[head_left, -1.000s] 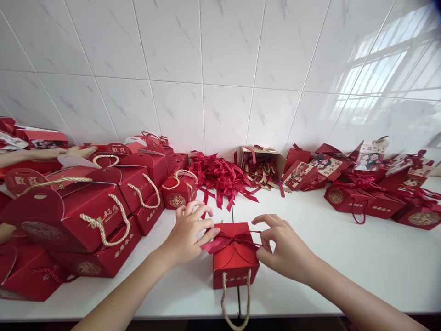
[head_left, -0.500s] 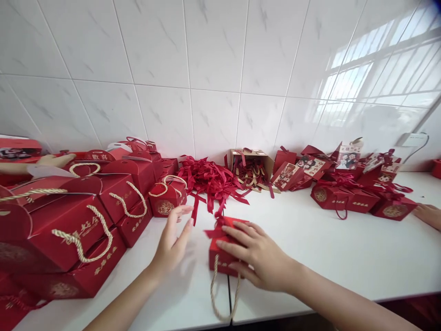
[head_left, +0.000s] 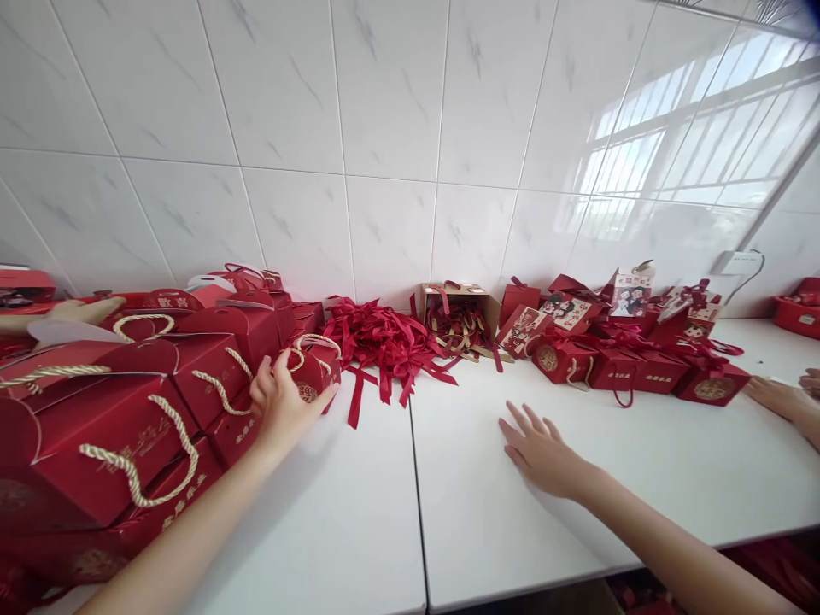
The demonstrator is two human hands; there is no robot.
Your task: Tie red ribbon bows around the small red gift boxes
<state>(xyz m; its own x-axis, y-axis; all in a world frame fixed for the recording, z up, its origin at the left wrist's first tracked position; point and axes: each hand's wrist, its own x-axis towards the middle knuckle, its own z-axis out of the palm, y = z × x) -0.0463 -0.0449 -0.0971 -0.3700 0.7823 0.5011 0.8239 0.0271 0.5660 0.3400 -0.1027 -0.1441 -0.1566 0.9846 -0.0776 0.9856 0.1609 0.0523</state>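
Observation:
My left hand (head_left: 280,401) wraps around a small red gift box (head_left: 319,369) with a rope handle, at the edge of the stack of red boxes (head_left: 115,410) on the left. My right hand (head_left: 540,448) lies flat on the white table (head_left: 359,521) with its fingers spread and holds nothing. A red gift box with a ribbon bow (head_left: 564,359) stands at the near end of the row of tied boxes, up and to the right of that hand.
A pile of loose red ribbons (head_left: 384,337) lies by the tiled wall, beside a tipped cardboard box (head_left: 458,309) of more ribbons. Tied red boxes (head_left: 647,363) fill the right. Another person's hand (head_left: 778,397) rests at the right edge, and a hand (head_left: 77,312) lies among the left boxes.
The bow-tied box has left the spot in front of me; my right hand slid rightward and now lies empty. My left hand reached left to a small box in the stack. The view turned right.

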